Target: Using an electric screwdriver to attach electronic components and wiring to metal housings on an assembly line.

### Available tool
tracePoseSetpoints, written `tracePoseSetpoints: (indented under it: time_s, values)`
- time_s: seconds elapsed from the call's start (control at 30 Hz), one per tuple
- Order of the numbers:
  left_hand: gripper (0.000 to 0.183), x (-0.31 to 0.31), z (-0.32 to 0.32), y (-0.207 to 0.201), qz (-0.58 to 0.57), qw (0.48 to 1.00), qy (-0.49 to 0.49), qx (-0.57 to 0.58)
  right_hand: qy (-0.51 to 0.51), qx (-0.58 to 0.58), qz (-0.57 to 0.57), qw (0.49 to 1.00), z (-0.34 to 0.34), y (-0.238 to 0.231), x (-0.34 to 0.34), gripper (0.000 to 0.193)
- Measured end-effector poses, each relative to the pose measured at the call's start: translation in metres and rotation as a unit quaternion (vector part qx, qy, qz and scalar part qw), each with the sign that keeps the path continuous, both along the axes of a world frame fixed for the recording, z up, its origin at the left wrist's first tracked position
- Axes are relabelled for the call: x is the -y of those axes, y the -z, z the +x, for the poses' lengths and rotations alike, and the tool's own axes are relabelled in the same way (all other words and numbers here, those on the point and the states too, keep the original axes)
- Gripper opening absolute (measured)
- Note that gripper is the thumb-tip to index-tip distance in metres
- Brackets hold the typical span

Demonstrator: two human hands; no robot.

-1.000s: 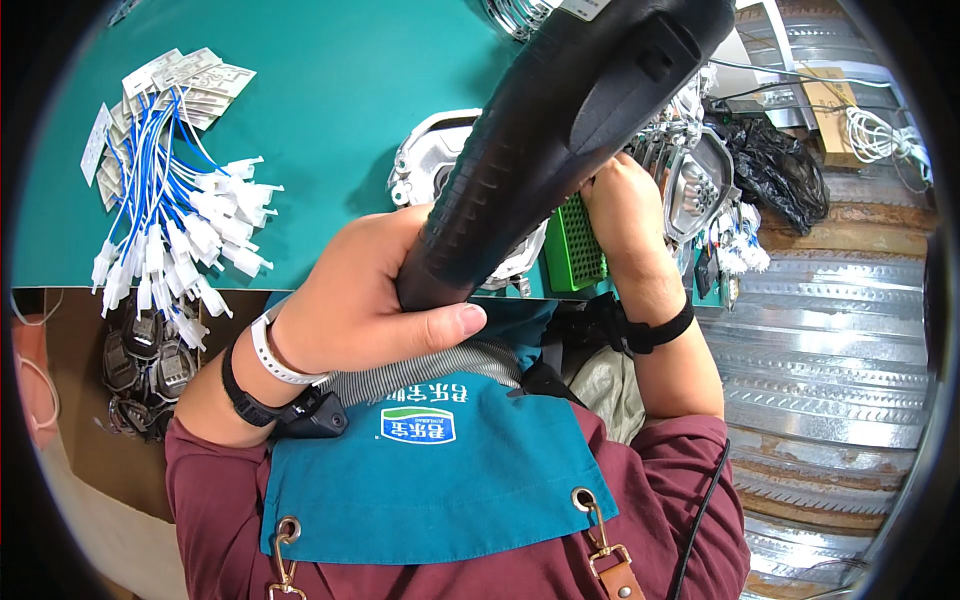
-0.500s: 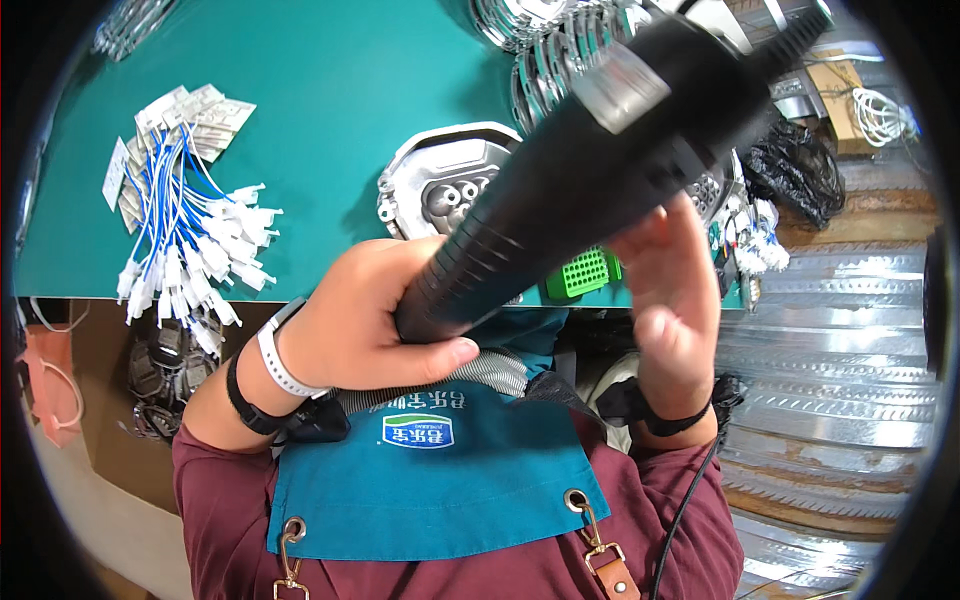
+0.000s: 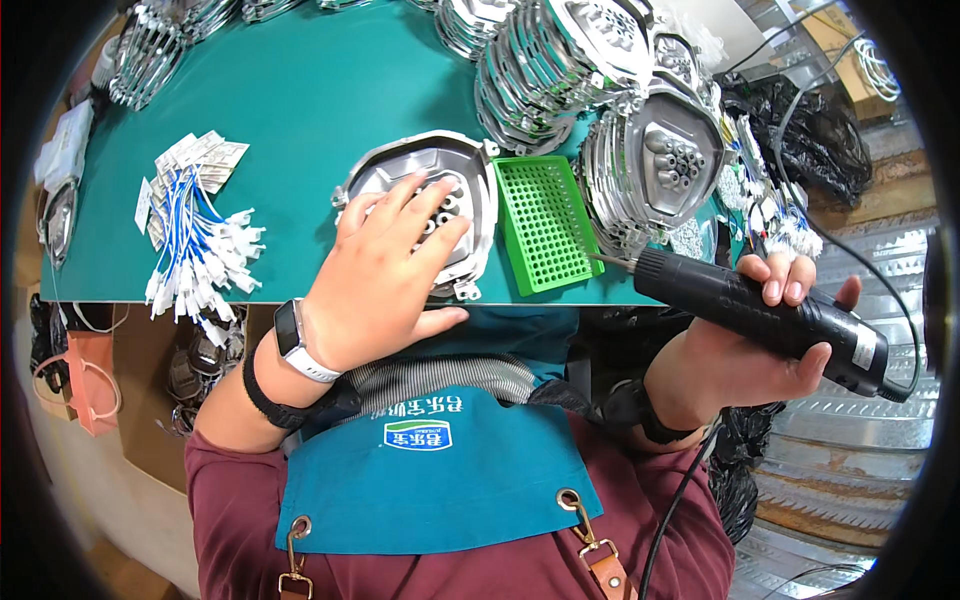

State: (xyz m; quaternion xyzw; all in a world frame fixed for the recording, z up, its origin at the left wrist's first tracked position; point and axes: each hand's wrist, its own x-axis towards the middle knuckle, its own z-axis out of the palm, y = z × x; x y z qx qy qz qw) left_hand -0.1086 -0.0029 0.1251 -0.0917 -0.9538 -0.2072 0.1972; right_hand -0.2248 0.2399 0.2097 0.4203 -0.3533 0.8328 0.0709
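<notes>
Housing point(image 3: 474, 208) lies under splayed left hand point(image 3: 383, 272) on green tabletop point(image 3: 310, 110); right hand point(image 3: 735, 358) grips screwdriver point(image 3: 722, 299); silvery sheeting point(image 3: 845, 425) rightward.

A: How much of the metal cover point(image 3: 484, 205) can you see?
B: Not its whole middle; the left grip point(image 3: 375, 275) hides part of it.
A: And the right grip point(image 3: 725, 362)?
B: Partly behind the power screwdriver point(image 3: 705, 287). The bit point(image 3: 612, 260) is too thin to tell whether it touches the green tray point(image 3: 555, 284).
A: Anything inside the tray's holes?
B: Too small to tell.
A: What's cut off?
B: The far metal stack point(image 3: 475, 28) and the desk point(image 3: 330, 90), by the upper edge.
</notes>
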Motion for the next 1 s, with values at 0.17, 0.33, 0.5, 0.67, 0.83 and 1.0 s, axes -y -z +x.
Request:
tracePoseSetpoints:
  time_s: [0.17,0.33,0.5,0.67,0.83,1.0]
  values:
    - [0.070,-0.007,-0.007,0.008,-0.045,0.998,-0.032,0.008,0.159,0.010,0.050,0.986,-0.019,0.025,-0.018,0.067]
    - [0.054,-0.001,-0.011,0.013,-0.026,0.999,-0.021,-0.021,0.169,0.047,0.114,0.978,-0.025,0.035,-0.005,0.067]
    - [0.054,-0.001,-0.010,0.012,-0.015,1.000,-0.009,-0.024,0.151,0.063,0.109,0.980,-0.031,0.035,-0.003,0.066]
    - [0.055,0.002,-0.005,0.013,-0.004,1.000,0.002,-0.015,0.150,0.072,0.127,0.978,-0.036,0.038,-0.001,0.066]
    - [0.061,0.002,0.003,0.016,-0.018,1.000,-0.014,-0.016,-0.007,-0.022,0.119,0.993,-0.057,0.042,-0.003,0.068]
    - [0.065,0.001,0.009,0.019,-0.018,0.999,-0.042,-0.017,-0.105,-0.074,0.114,0.985,-0.070,0.039,0.001,0.071]
